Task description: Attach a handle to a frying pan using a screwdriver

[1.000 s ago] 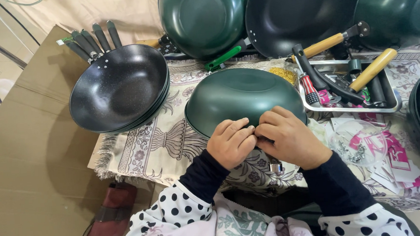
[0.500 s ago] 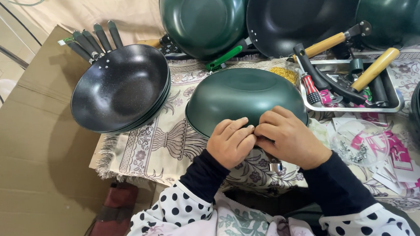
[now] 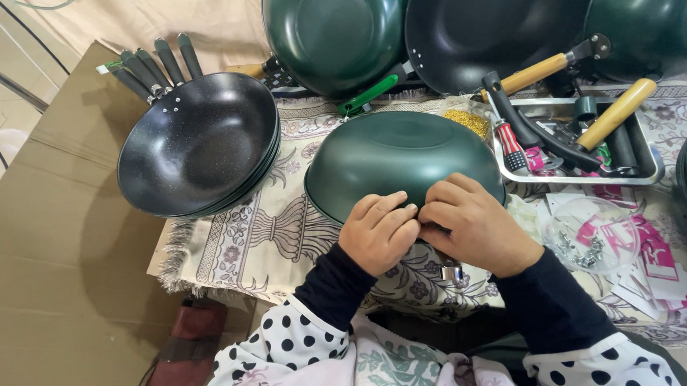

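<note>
A dark green wok [image 3: 397,158] lies upside down on a patterned cloth [image 3: 259,238] in front of me. My left hand [image 3: 378,232] and my right hand [image 3: 472,223] meet at its near rim, fingers curled together over the edge. What they pinch there is hidden by the fingers. A small silver metal piece [image 3: 452,273] shows just under my right hand.
A stack of black woks [image 3: 198,146] with dark handles sits to the left. Green and black woks [image 3: 341,30] lean at the back. A metal tray [image 3: 575,143] holds wooden handles and tools. A clear bowl of screws [image 3: 593,237] sits right. Brown cardboard [image 3: 45,259] covers the left.
</note>
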